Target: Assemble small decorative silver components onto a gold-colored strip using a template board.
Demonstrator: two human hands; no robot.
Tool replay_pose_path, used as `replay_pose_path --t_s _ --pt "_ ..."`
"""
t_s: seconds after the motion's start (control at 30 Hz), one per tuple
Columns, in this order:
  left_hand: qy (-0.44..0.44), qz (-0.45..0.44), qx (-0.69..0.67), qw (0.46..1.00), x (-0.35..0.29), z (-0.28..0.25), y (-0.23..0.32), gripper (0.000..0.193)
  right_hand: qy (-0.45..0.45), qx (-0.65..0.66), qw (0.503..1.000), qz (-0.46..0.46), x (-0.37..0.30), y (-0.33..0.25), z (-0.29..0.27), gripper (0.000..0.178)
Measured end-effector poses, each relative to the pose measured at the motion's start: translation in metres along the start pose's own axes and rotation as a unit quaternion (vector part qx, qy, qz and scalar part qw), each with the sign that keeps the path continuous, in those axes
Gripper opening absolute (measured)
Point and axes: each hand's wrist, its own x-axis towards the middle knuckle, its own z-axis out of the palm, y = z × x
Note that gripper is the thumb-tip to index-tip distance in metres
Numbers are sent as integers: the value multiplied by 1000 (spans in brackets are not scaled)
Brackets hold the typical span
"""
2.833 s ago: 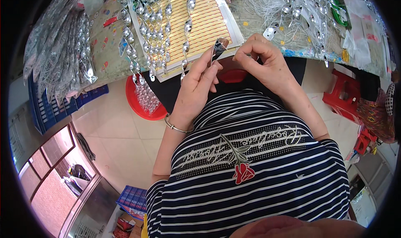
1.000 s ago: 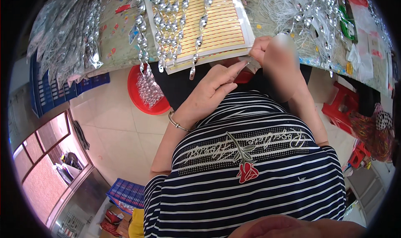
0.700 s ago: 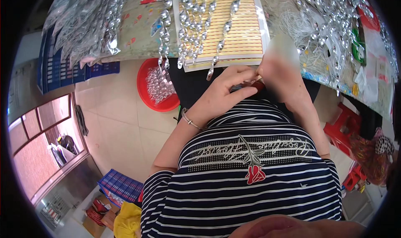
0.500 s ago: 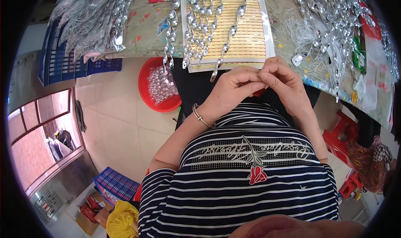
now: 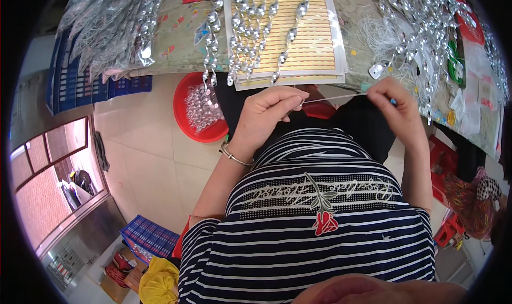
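A thin white thread [image 5: 336, 98] runs taut between my two hands, just past the table's front edge and above my lap. My left hand [image 5: 269, 112] pinches one end, where a small shiny bit shows at the fingertips, too small to name. My right hand [image 5: 397, 106] has its thumb and fingers closed on the other end. On the table beyond lie several strands of silver spiral pieces [image 5: 290, 34] across a sheet with yellow and red stripes [image 5: 314, 42]; some strands hang over the edge.
A pile of silver strands in clear plastic [image 5: 114, 26] covers the left of the table. More strands with tangled white threads [image 5: 373, 42] lie at the right. A red basin [image 5: 181, 104] with silver pieces stands below, left. Blue crates [image 5: 66, 74] stand beside the table.
My hands have moved apart from being together, the left one leftward and the right one rightward. The white thread now stretches between them.
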Motion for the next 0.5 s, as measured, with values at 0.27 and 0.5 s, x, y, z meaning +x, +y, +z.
replay_pose_path --t_s 0.27,0.5 --pt "-33 153 78 985 20 13 11 15 109 118 987 4 10 -25 -7 5" --pt "-4 69 -13 998 26 36 28 14 42 99 990 -96 31 -41 41 9"
